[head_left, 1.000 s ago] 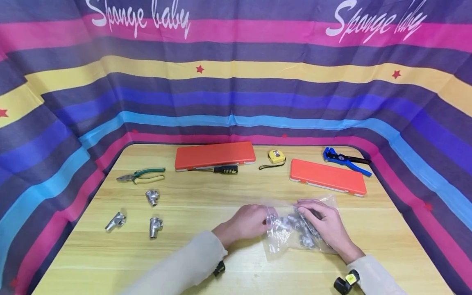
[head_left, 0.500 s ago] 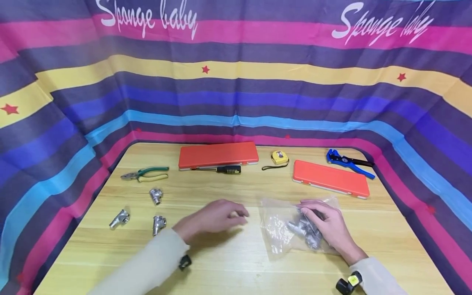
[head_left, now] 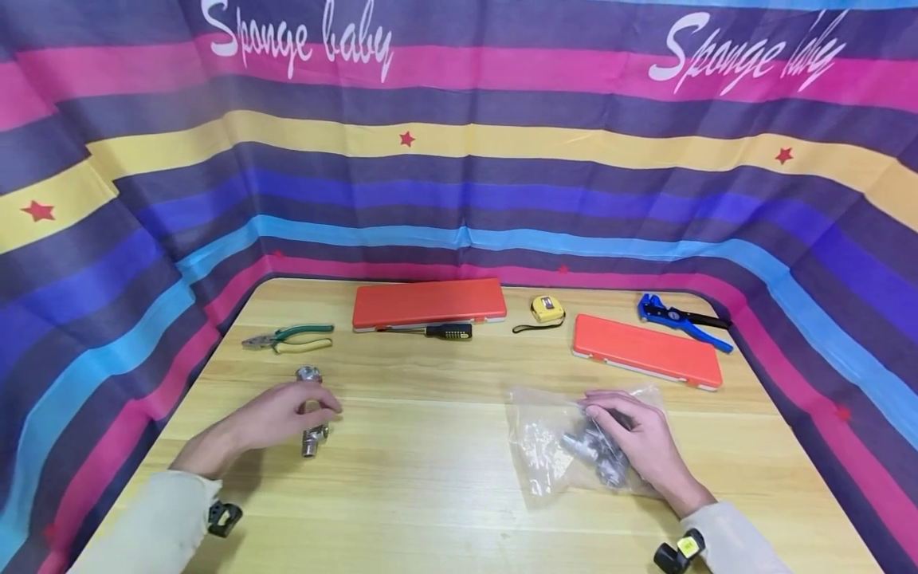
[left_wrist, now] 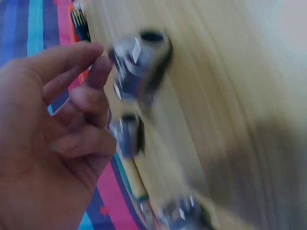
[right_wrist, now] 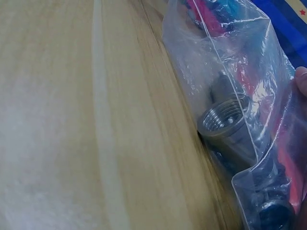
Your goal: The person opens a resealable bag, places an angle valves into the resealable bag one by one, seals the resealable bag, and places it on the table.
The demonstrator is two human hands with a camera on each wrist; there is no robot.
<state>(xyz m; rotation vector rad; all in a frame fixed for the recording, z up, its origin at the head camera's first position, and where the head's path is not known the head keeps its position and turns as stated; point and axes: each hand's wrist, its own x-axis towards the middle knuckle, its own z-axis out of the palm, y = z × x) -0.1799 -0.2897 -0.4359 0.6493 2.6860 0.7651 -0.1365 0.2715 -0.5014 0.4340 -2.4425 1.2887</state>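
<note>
My left hand (head_left: 290, 416) hovers over the table's left part, fingers loosely bent with nothing between them. Close to its fingertips is a chrome tee-shaped pipe fitting (head_left: 311, 441); another fitting (head_left: 308, 373) shows just beyond the hand. A third fitting (left_wrist: 184, 214) appears at the bottom of the left wrist view; in the head view the hand and arm cover it. On the right, my right hand (head_left: 638, 438) pinches the clear plastic bag (head_left: 534, 446) between thumb and fingers. Several metal fittings (right_wrist: 228, 124) lie inside the bag, one with its threaded mouth showing.
Pliers (head_left: 290, 338) lie behind the fittings. Along the back are a red case (head_left: 430, 303), a screwdriver (head_left: 448, 331), a yellow tape measure (head_left: 547, 308), a second red case (head_left: 647, 349) and a blue-handled cutter-like tool (head_left: 684, 320). A striped curtain (head_left: 466, 183) surrounds the table.
My left hand has come out of the bag and moved left across the table to the loose fittings. The right hand keeps hold of the bag. The head view has shifted slightly.
</note>
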